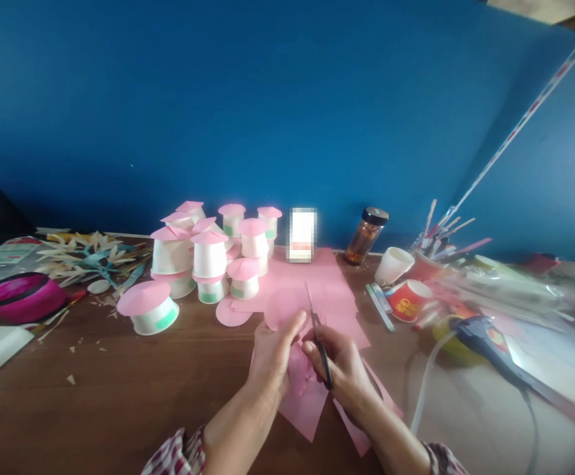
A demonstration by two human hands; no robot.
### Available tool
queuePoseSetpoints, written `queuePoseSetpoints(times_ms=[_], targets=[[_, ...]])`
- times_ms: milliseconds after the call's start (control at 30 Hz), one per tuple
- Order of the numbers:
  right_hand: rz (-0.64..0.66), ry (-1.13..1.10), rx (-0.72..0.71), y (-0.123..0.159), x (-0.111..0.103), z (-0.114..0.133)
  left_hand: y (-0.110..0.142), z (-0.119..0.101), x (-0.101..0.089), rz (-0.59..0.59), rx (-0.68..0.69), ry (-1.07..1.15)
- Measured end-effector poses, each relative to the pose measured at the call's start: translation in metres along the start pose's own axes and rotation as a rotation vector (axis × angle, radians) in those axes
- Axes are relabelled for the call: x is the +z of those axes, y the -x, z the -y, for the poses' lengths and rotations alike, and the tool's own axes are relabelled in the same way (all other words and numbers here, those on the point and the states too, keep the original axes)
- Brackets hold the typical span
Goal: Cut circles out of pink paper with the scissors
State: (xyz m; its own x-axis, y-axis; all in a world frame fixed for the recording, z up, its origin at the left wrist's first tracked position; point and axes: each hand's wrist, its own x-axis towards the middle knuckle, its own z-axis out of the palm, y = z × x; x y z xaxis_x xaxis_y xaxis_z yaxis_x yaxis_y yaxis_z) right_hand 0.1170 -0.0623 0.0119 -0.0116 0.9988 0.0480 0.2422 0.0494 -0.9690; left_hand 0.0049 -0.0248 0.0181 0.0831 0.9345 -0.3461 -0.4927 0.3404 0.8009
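Observation:
My left hand (273, 359) is closed on a pink paper disc (283, 305), its thumb lying along the near edge. In my right hand (344, 369) is a pair of scissors (323, 356) with black handles, blades pointing away from me beside the disc. Both hands are close together above pink paper offcuts (307, 412). Behind them lie stacked pink paper sheets (327, 270). Another pink disc (232, 312) rests on the table to the left.
Several paper cups with pink paper tops (210, 257) stand at left, near a magenta bowl (24, 297) and pale paper strips (94, 257). At right are a dark-capped jar (366, 234), a red cup (410, 301) and a blue glue gun (485, 336) with its cord.

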Motion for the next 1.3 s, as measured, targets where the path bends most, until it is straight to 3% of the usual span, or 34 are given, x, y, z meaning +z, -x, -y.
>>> queuePoseSetpoints(times_ms=[367, 533, 700, 1300], targets=[[0.021, -0.018, 0.013, -0.001, 0.002, -0.001, -0.008, 0.005, -0.002, -0.08, 0.028, 0.056], [0.015, -0.085, 0.026, -0.001, 0.002, 0.0, -0.005, 0.004, 0.0, -0.045, 0.068, 0.029], [-0.001, -0.116, 0.023, 0.0, 0.003, 0.002, 0.003, -0.003, 0.006, -0.026, 0.025, 0.006], [0.005, -0.044, 0.016, 0.0, 0.0, -0.001, 0.0, -0.003, 0.001, -0.018, 0.037, 0.002]])
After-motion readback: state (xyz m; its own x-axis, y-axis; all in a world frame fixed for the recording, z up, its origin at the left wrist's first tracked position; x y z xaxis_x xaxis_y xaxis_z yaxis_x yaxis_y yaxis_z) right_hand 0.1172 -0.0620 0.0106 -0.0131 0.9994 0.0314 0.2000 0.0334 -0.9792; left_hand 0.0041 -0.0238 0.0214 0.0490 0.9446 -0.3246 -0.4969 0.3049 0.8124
